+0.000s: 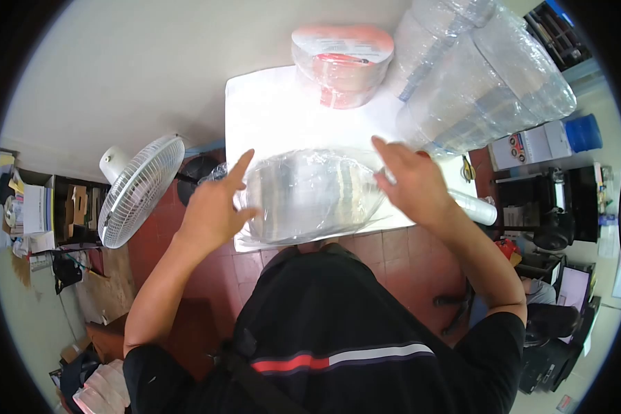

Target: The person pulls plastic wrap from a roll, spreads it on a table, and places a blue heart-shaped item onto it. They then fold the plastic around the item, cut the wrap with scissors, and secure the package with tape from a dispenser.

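A bundle wrapped in clear plastic film (303, 196) lies on the white tabletop (259, 110) near its front edge. Through the film I make out pale and greyish bands, but not what the contents are. My left hand (217, 203) is at the bundle's left end, fingers apart, with the thumb near the film. At the right end is my right hand (414, 183), its fingers spread and pointing forward. Neither hand is wrapped round anything. A roll of clear film (475, 207) lies at the table's right edge, beyond my right forearm.
Behind the bundle stands a film-wrapped red and white stack (343, 69). Large film-wrapped bundles (486, 76) fill the back right. Scissors (468, 169) lie at the right edge. A white fan (141, 190) stands to the left. A person sits at the far right beside a monitor (574, 286).
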{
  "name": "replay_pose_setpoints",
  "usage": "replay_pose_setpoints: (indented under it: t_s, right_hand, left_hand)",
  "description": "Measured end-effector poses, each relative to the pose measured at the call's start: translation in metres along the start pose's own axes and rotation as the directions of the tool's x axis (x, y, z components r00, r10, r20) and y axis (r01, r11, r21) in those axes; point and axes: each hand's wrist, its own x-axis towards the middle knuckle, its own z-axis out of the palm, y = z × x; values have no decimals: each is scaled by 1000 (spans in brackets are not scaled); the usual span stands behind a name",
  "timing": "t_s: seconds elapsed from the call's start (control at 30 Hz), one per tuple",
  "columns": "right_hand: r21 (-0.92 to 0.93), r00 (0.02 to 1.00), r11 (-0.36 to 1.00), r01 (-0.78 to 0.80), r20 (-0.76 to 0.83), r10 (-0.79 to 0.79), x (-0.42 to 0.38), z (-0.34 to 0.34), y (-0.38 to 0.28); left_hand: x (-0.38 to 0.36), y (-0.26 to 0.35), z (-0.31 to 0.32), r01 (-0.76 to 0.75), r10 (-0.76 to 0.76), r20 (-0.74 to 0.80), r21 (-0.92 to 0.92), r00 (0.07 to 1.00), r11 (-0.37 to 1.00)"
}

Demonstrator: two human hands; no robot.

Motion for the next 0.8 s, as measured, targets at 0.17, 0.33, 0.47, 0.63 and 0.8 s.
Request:
replay_pose_setpoints:
  t_s: [0.17,0.33,0.47,0.63,0.8]
  right_hand:
    - [-49,1000,999,21,15,-20,21,21,-18]
    - [-208,929,978,-12,358,88,38,36,25]
    - [-81,977,992,-94,-197,77,59,-50,49]
    - [174,999,985,-15,46,7,43,-52,21]
    - [95,738,972,213,637,-224,20,36,-13]
  left_hand:
    - [22,14,21,-279,443,-304,458,843,844]
    - [57,-19,22,-177,320,-177,548,931,818]
    - [61,-25,5,-89,140,-150,303,979,949]
    - [43,31,-5,-273,324,-307,196,895,942]
    - [18,38,42,-541,480,291,188,828,820]
